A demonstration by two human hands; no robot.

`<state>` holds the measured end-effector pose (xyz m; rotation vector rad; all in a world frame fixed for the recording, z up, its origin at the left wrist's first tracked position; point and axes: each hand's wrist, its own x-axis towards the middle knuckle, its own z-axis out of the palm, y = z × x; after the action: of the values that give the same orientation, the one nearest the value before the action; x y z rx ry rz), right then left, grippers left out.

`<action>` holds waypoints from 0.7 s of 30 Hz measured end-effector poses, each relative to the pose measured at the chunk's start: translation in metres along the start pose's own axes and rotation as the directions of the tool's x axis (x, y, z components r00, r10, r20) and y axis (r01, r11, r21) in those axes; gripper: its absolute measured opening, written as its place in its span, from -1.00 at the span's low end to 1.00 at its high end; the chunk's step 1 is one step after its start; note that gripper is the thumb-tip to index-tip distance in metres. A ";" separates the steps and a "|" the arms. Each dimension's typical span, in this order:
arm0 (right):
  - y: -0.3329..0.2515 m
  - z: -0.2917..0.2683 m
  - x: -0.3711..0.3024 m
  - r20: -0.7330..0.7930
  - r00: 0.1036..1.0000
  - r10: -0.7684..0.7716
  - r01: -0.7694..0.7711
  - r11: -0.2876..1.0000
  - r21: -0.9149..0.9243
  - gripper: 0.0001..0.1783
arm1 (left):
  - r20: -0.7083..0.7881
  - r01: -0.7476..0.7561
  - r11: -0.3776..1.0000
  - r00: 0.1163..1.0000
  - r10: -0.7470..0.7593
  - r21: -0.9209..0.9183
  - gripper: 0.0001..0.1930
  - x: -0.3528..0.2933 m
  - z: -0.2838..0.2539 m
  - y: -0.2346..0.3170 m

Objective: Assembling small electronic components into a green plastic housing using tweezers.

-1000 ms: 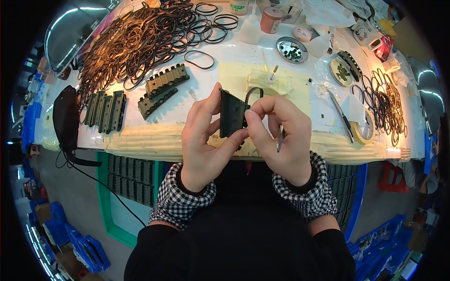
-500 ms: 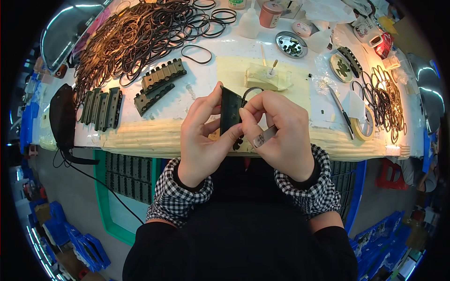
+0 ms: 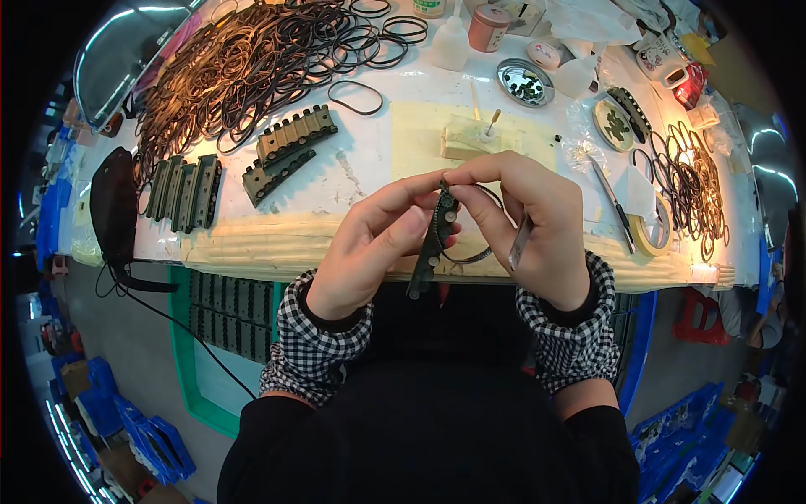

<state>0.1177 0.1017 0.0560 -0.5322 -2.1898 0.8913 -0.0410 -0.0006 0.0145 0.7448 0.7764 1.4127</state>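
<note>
My left hand (image 3: 357,252) grips a narrow dark green plastic part (image 3: 424,265) with a row of small round wheels, held tilted over the table's front edge. A thin, toothed black rubber track loop (image 3: 463,261) lies along the part's upper end and hangs out to the right. The thumb and forefinger of my right hand (image 3: 541,223) pinch the loop at the top of the part, close to my left fingertips. A flat silver metal strip (image 3: 520,242) lies against my right palm; its kind cannot be made out.
Similar wheeled parts (image 3: 294,134) and a row of green parts (image 3: 180,193) lie left, below a heap of black loops (image 3: 243,76). A small block with an upright pin (image 3: 470,139), a dish of small dark pieces (image 3: 525,82), a pen-like tool (image 3: 613,202) and tape roll (image 3: 653,227) lie beyond and right.
The green part has turned from its flat side to its wheeled edge and dropped slightly. My right hand has moved right and up, and the rubber loop now spreads wider beside the part.
</note>
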 end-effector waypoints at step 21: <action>0.027 0.012 -0.010 -0.009 0.940 -0.340 0.333 0.925 -0.186 -0.84 | -0.017 0.028 0.996 0.999 -0.027 0.084 -0.59 0.000 -0.005 -0.002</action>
<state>0.1189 0.1091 0.0253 -0.2415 -2.2464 0.4957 -0.0436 -0.0009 0.0103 0.7860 0.8597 1.3688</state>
